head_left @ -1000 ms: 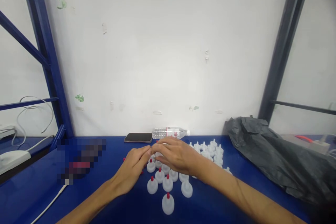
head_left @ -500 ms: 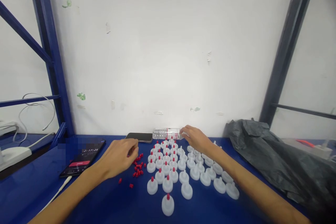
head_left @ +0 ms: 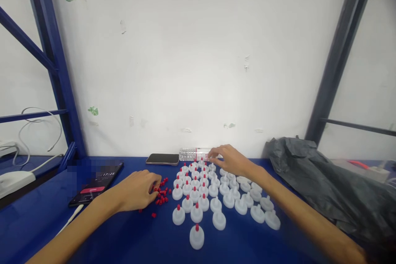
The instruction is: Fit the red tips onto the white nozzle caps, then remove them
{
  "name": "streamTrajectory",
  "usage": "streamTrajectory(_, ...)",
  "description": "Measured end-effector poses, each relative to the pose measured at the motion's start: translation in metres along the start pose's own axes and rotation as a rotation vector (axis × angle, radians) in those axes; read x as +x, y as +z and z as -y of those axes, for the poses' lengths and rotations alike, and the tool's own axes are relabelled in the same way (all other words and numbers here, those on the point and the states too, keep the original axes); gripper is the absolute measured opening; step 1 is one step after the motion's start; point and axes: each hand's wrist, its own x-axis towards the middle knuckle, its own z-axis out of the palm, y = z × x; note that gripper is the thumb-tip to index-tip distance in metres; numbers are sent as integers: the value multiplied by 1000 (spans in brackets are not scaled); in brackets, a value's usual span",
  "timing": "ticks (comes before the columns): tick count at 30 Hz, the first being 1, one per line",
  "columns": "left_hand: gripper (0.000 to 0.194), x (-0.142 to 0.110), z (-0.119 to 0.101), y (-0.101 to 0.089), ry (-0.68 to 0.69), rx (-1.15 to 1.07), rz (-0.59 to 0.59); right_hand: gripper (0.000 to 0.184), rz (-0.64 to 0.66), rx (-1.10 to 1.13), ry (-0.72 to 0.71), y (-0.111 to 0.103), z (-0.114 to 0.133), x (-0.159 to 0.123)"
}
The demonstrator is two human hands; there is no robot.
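My left hand (head_left: 140, 189) is at the edge of a pile of small red caps (head_left: 162, 193), its fingers curled and red showing between thumb and forefinger. My right hand (head_left: 227, 159) hovers over the far end of a group of white nozzle lids, fingers bent and apart, with nothing visible between them. Several lids on the left, such as the nearest white nozzle lid (head_left: 197, 239), stand upright with a red cap on the tip. To the right, bare-tipped white lids (head_left: 241, 206) stand in rows. The right forearm passes over some of them.
A clear bottle (head_left: 187, 154) lies against the wall, partly behind my right hand. One phone (head_left: 162, 159) lies at the back; another phone (head_left: 95, 185), with a cable, lies left. A dark plastic bag (head_left: 303, 181) covers the right side. A white power strip (head_left: 15, 183) sits far left.
My left hand has lowered onto the red caps, its thumb and fingers parting slightly. The right hand's fingers have spread a little near the bottle. The view has shifted slightly.
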Motion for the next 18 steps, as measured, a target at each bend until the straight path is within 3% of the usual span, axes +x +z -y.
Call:
streamTrajectory(3,5,-1,0,0,-1,7,23,22,57,108,-85,-21,35,-4)
streamTrajectory(5,6,-2,0,0,4,8,36,27,230,230,-168,-29,59,-8)
streamTrajectory(10,11,-3,-3,0,10,15,18,22,539,306,-290,-19,96,-19)
streamTrajectory(12,18,-2,-5,-2,10,17,-5,13,554,259,-336,-12,102,-22)
streamTrajectory(15,33,-1,-10,-6,28,19,-57,3,467,216,-372,-14,105,-24)
streamTrajectory(18,40,-1,-15,-9,99,28,-143,11,360,317,-285,-25,106,-24)
